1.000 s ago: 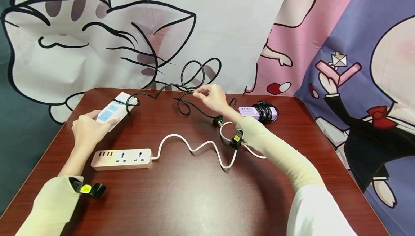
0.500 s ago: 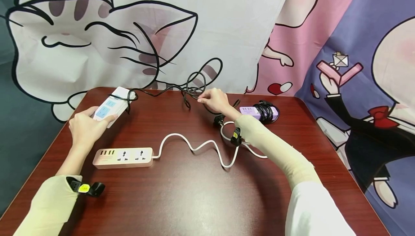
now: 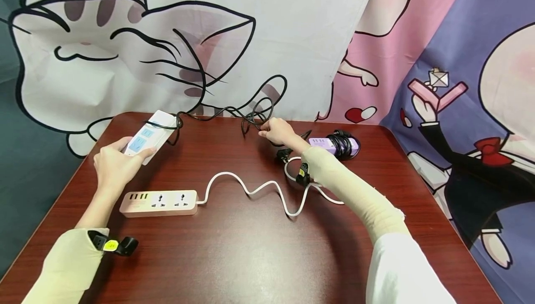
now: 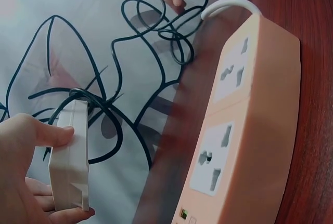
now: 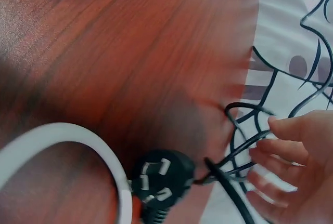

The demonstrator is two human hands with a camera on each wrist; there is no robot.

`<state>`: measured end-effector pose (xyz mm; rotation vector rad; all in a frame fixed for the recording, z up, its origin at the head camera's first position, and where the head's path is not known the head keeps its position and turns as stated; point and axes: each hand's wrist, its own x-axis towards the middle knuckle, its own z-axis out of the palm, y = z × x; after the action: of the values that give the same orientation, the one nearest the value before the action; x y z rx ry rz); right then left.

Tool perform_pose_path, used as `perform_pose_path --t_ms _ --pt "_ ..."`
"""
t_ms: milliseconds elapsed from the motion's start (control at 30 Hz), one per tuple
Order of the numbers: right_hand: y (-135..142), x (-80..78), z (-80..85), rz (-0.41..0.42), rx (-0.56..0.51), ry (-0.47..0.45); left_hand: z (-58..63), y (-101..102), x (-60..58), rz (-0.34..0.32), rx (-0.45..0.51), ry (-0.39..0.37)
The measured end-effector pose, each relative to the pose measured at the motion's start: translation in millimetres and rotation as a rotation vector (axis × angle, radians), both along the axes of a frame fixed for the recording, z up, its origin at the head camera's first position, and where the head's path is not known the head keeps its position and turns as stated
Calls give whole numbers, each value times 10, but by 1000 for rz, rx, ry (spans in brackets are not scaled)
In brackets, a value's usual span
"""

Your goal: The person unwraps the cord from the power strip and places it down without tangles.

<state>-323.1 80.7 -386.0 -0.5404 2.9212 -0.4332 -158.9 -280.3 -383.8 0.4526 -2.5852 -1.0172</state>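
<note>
My left hand (image 3: 114, 164) grips a white power strip (image 3: 146, 140) with blue sockets, tilted at the table's far left. In the left wrist view, the thumb (image 4: 60, 135) lies on one side of the strip and fingers curl beneath it. A black cord (image 3: 227, 108) loops over the strip's far end and runs right along the table's back edge. My right hand (image 3: 279, 132) pinches this cord between thumb and index finger beside a small tangle of loops. Below that hand lies a black plug (image 5: 164, 177), its prongs showing in the right wrist view.
A beige power strip (image 3: 159, 209) lies in front of the left hand, its white cable (image 3: 267, 184) winding right beneath the right forearm. Farther right, a purple power strip (image 3: 319, 144) is wrapped in black cord. A printed cloth (image 3: 301, 39) hangs behind the table.
My right hand has moved slightly right and down, toward the table. The cord's large raised loops have shrunk and sunk beside it. My left hand still grips the white strip, hardly shifted.
</note>
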Motion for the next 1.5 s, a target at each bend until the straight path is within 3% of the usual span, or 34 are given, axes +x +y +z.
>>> perform_pose_path --t_ms 267,400,467,567,667,800,1000,1233,1500 --pt "-75 111 158 -25 234 -34 2 22 22 7 13 4" --pt "-181 199 301 -39 307 -78 1 36 29 3 18 17" --pt "-261 250 388 -32 310 -50 2 48 30 -1 22 23" --pt "-401 317 497 9 234 64 11 66 33 -6 25 31" --pt "-544 355 548 119 89 218 29 86 37 -12 21 37" --pt "-735 369 543 352 -90 476 60 118 48 -25 10 53" --pt "-989 358 507 703 -110 865 101 162 56 -54 5 68" --pt "-1150 296 428 860 -80 1029 138 186 57 -75 -5 80" --pt "-1161 247 349 879 -92 1096 156 218 68 -72 12 62"
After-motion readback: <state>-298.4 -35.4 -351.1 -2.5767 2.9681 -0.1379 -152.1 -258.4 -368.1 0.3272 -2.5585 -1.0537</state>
